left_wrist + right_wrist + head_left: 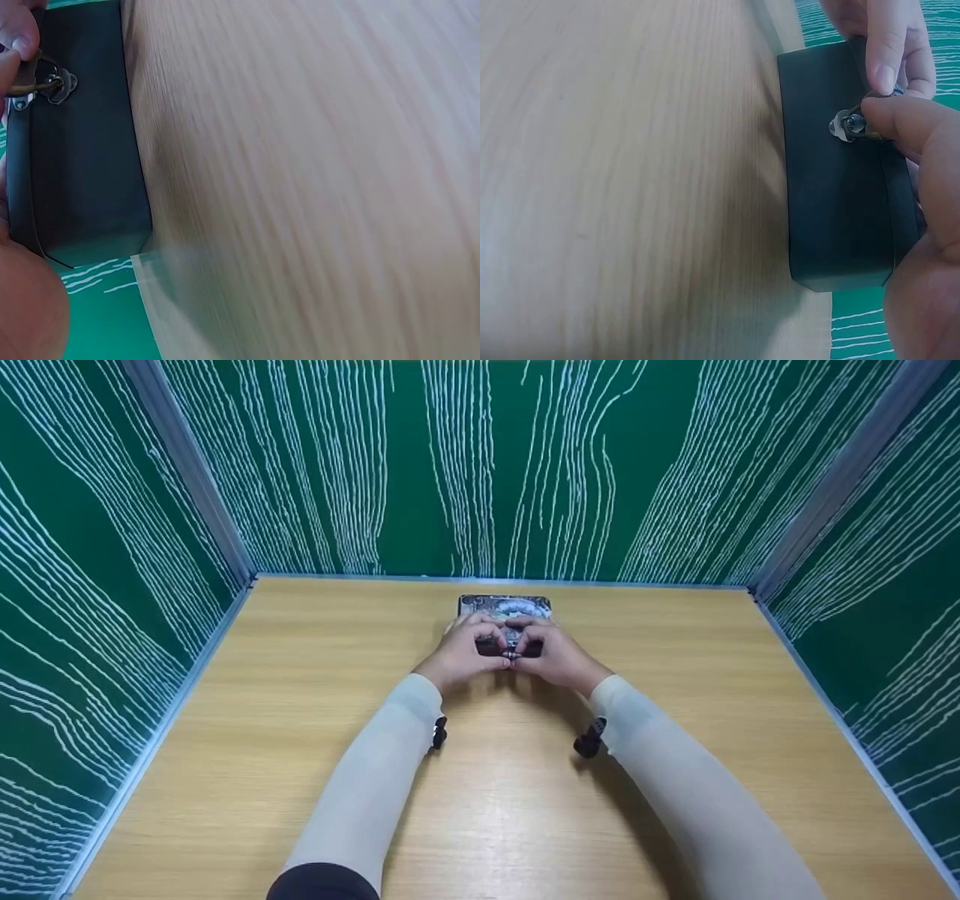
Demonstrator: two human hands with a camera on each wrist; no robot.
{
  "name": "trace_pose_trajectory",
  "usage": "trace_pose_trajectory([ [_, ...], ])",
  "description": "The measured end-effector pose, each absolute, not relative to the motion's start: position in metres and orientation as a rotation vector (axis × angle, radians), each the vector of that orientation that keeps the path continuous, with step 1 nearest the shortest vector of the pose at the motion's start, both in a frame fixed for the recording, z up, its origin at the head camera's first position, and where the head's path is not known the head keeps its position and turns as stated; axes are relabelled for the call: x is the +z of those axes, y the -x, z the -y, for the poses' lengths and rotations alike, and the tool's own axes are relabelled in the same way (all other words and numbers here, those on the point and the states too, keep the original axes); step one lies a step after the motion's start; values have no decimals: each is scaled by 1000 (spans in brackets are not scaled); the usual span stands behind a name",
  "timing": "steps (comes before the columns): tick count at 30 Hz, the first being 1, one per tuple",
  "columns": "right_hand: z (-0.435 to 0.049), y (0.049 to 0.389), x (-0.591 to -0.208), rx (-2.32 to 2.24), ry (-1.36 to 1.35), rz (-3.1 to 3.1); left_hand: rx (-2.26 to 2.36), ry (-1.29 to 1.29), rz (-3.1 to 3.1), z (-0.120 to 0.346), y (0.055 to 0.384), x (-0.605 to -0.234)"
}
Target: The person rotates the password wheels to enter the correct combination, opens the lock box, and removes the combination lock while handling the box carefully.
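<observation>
A dark box (504,604) with a patterned top sits near the back of the table, its black front face (86,165) toward me. On that face is a metal clasp (846,126) with a brass-coloured loop. My left hand (466,654) curves around the box's left side, thumb and fingertips at the clasp. From the other side my right hand (556,654) mirrors it, its thumb (900,120) pressed at the loop in the right wrist view. Both hands pinch the clasp together. The lid looks closed, and the fingers on top hide part of it.
The wooden table (495,810) reaches forward to a back edge just behind the box. Green panels (409,472) with white wavy lines enclose the back and both sides, joined by grey corner posts (199,465). A small dark wrist camera (590,739) hangs at the right sleeve.
</observation>
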State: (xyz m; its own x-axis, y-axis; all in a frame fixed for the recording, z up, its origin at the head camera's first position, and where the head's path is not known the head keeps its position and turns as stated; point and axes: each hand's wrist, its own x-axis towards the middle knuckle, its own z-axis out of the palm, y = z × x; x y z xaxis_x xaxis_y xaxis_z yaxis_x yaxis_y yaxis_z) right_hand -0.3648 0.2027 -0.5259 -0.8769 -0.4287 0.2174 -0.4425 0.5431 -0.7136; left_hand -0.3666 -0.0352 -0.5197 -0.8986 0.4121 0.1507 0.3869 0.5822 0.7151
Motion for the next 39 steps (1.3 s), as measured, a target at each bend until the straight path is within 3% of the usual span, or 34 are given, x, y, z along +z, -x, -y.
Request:
trace_pose_trajectory([
  [39,-202,365,-525,1211,-789,2786,1169,-708,-2805,33,365,-520],
])
